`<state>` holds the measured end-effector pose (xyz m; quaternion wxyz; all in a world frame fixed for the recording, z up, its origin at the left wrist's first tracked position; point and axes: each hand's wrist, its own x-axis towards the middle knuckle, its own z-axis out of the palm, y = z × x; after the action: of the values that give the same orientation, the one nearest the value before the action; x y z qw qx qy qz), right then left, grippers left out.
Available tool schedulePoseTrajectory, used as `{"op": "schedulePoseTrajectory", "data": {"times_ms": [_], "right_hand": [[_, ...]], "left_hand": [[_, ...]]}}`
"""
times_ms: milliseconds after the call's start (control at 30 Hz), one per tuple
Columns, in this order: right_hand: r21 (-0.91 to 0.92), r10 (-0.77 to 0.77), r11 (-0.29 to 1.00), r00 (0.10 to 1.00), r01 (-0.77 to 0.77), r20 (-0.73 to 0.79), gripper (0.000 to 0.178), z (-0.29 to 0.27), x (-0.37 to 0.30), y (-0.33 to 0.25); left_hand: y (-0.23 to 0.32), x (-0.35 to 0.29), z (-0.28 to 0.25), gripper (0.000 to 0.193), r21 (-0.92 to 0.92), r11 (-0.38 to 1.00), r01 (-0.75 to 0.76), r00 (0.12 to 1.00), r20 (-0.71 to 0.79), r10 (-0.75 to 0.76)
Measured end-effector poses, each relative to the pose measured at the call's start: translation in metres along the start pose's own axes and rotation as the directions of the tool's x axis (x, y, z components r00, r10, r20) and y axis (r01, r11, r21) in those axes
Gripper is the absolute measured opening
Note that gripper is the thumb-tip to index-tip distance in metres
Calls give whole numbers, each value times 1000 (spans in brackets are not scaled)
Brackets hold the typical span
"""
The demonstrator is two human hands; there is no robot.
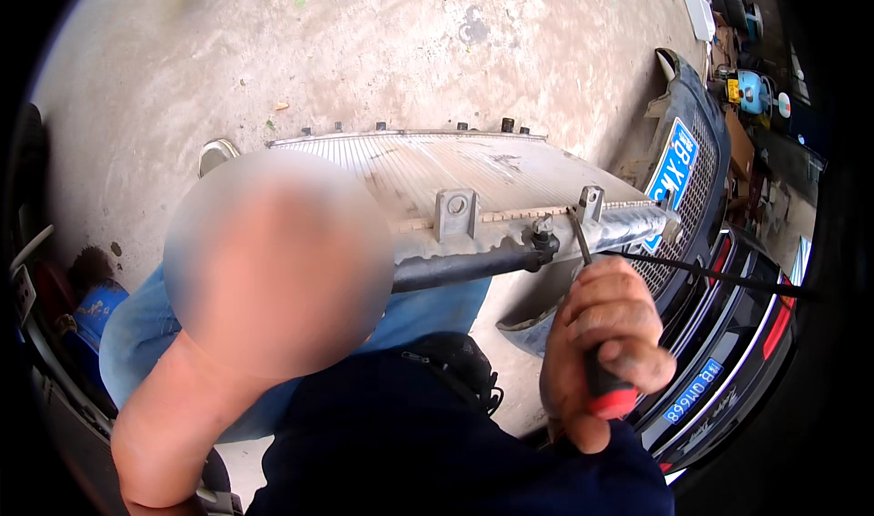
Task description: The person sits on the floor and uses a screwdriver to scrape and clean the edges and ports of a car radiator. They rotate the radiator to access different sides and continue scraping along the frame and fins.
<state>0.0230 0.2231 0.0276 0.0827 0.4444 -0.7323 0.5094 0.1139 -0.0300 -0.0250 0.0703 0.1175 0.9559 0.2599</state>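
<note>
A car radiator [455,166] with pale fins lies across my lap, its grey and black end tank [464,266] toward me. Along that tank stand two metal mounting brackets [456,216] and a small black fitting [544,234]. My right hand [605,325] is wrapped round the black and red handle of a screwdriver [613,398]. The screwdriver's shaft points up and away, its tip at the crimped seam beside the right bracket. My left hand [282,261] is over the radiator's left part; a blurred patch covers its fingers and whatever they may hold.
Right of the radiator stands a detached car bumper [715,152] with a mesh grille and a blue plate. Behind it is a black car [728,361]. A thin black rod or cable [710,268] runs rightward from the radiator. Concrete floor [382,52] stretches beyond; a blue container [98,308] stands left.
</note>
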Motion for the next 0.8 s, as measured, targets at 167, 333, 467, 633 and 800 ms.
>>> {"op": "schedulePoseTrajectory", "data": {"times_ms": [167, 333, 467, 633, 800], "right_hand": [[327, 208, 931, 972, -161, -113, 65, -25, 32, -1], [467, 292, 845, 956, -261, 5, 71, -49, 44, 23], [495, 274, 837, 962, -234, -9, 76, -49, 37, 21], [506, 250, 831, 968, -233, 37, 87, -49, 41, 27], [526, 304, 791, 947, -314, 107, 85, -51, 51, 33]], "left_hand": [[-1, 11, -17, 81, -42, 999, -12, 1000, -15, 11], [-7, 8, -3, 81, -67, 998, 2, 1000, -18, -3], [-7, 15, -17, 80, -74, 997, -2, 1000, -18, 0], [-8, 15, -21, 80, -69, 998, 5, 1000, -19, -6], [-6, 20, -22, 80, -78, 997, 18, 1000, -13, -19]]}}
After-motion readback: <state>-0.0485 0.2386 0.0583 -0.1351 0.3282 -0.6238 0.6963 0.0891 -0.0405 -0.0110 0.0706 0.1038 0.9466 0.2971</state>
